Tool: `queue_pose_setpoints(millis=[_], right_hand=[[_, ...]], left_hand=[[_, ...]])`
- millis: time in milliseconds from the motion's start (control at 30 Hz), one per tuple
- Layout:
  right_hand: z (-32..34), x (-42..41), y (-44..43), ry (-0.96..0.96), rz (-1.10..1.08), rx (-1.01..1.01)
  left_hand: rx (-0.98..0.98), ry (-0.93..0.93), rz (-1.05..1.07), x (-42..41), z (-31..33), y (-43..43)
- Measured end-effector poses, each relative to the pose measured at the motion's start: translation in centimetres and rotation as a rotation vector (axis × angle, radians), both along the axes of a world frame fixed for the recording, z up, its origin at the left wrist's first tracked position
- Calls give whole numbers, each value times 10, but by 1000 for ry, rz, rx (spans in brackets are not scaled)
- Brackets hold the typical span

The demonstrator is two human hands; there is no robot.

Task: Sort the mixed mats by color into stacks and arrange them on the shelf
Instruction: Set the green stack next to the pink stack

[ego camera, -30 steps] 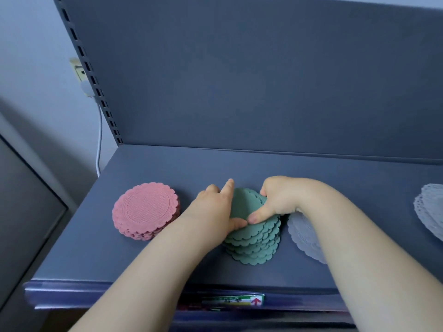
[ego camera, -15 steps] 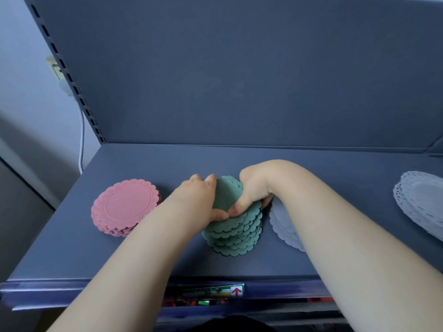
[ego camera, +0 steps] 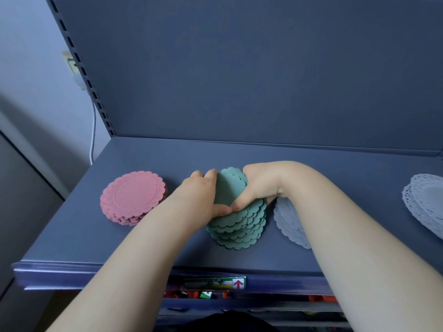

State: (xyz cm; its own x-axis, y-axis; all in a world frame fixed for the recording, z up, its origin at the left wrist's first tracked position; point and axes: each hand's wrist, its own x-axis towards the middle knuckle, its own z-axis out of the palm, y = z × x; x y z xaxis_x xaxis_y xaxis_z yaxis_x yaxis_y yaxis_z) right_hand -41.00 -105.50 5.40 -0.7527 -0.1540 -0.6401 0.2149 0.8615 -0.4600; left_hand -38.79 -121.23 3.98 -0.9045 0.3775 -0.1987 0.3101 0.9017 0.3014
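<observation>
Squaring of green stack (ego camera: 237, 226) is in hand, its upper layers pinched by left hand (ego camera: 201, 195) and right hand (ego camera: 261, 183); edges likely to be aligned on shelf (ego camera: 143, 243) next.

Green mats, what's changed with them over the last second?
Barely anything. The left hand and right hand keep gripping the upper green mats, perhaps tipped slightly more upright. The pink stack and grey mats lie as before.
</observation>
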Motion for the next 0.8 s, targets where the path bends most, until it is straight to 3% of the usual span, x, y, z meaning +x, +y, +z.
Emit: queue_pose_setpoints(millis=[167,467,533,800], right_hand=[[-1,19,3,191,-96,-19],[4,60,-19,777,-365,-376],[0,60,-24,854,-385,-392],[-28,68,-32,863,-249,-313]], left_hand=[[244,31,45,9,-9,-14],[803,150,133,14,-1,-34],[837,186,123,13,1,-36],[730,152,77,19,-24,-39]])
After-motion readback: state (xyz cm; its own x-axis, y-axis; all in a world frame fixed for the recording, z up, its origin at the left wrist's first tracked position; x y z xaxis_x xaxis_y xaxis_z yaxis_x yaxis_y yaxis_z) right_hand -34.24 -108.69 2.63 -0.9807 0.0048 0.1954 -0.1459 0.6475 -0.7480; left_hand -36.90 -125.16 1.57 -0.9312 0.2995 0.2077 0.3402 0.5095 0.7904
